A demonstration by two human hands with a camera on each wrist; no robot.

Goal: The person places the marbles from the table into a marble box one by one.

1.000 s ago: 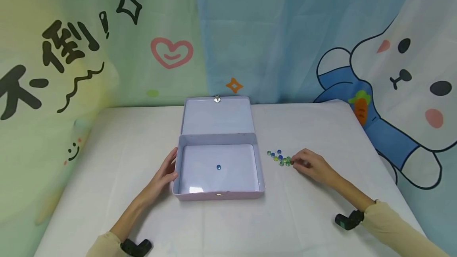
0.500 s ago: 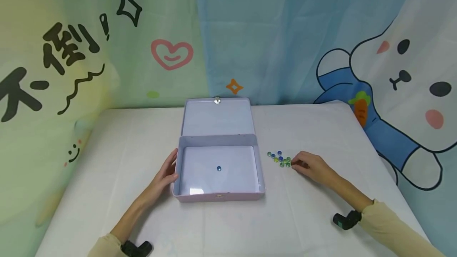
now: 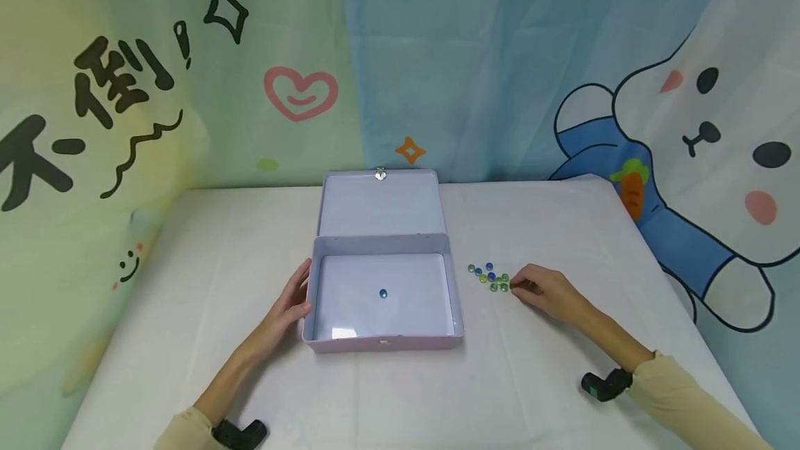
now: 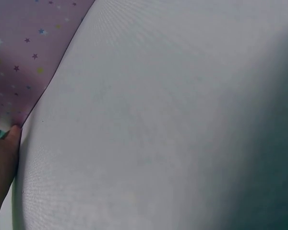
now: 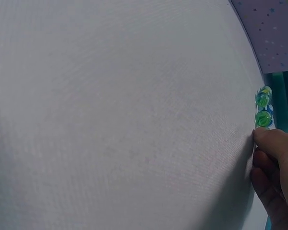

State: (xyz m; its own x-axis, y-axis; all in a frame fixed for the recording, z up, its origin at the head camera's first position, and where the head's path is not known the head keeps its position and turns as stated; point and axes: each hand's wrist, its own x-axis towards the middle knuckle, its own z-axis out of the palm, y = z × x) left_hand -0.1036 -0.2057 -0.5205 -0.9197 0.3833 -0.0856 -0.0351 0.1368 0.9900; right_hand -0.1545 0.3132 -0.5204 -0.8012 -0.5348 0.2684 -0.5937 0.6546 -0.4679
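Observation:
A shallow pale lilac box [image 3: 387, 344] stands on the table with its hinged lid [image 3: 382, 203] raised behind it. One blue marble [image 3: 383, 294] lies inside on its floor. My left hand [image 3: 284, 307] rests against the box's left wall, fingers and thumb spread along it. Right of the box, several green, blue and yellowish glass marbles [image 3: 491, 276] lie in a loose cluster. My right hand [image 3: 550, 294] is at the cluster's right end, thumb and fingers bent towards each other. In the right wrist view the thumb is beside a green marble [image 5: 263, 118]; whether anything is between the fingertips is hidden.
The table [image 3: 400, 394] wears a white cloth. A printed curtain [image 3: 437, 68] hangs close behind its back edge. Black wrist cameras [image 3: 606, 385] sit at both sleeves. Stars decorate the box's outer wall [image 4: 33, 48].
My right forearm has shifted very slightly to the left, with the fingertips staying by the marbles. My left hand, the box and the marbles keep their places.

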